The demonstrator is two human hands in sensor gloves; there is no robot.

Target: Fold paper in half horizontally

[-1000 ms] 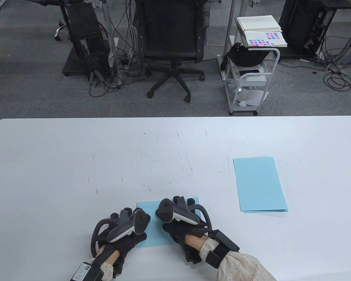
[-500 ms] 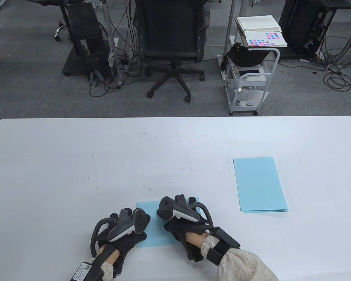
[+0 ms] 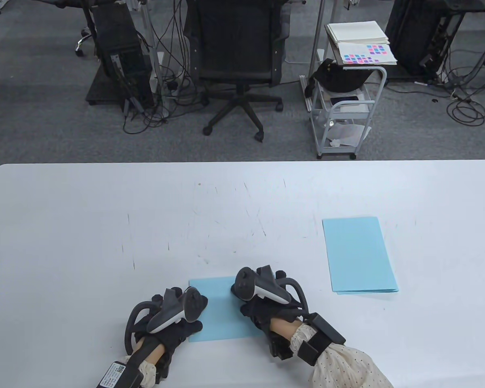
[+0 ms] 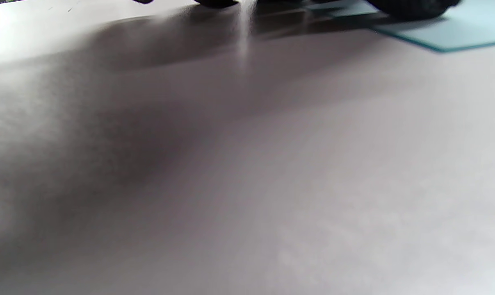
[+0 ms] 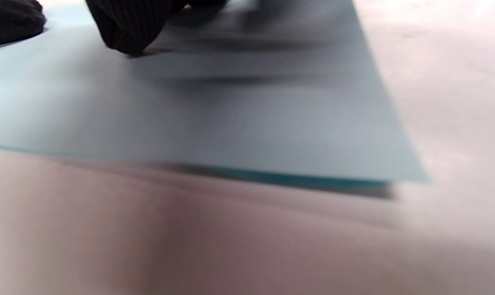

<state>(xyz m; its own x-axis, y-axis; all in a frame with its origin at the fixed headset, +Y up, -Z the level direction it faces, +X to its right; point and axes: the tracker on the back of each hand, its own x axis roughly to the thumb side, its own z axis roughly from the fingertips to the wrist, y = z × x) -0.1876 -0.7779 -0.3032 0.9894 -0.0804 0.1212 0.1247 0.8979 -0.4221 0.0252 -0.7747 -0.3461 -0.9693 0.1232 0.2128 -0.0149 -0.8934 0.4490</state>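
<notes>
A light-blue paper (image 3: 222, 313), folded double, lies flat near the table's front edge. My left hand (image 3: 184, 319) rests on its left edge and holds it down. My right hand (image 3: 262, 301) presses on its right part, and the tracker hides most of the fingers. In the right wrist view a gloved fingertip (image 5: 128, 30) presses down on the paper (image 5: 239, 119), whose near edge shows a second layer underneath. In the left wrist view only a corner of the paper (image 4: 456, 35) shows at the top right.
A stack of light-blue sheets (image 3: 359, 254) lies on the white table (image 3: 105, 226) to the right of my hands. Beyond the table's far edge stand an office chair (image 3: 236, 52) and a small cart (image 3: 345, 105).
My right hand has slid to the right across the folded paper, uncovering more of its middle. My left hand and the paper have stayed in place.
</notes>
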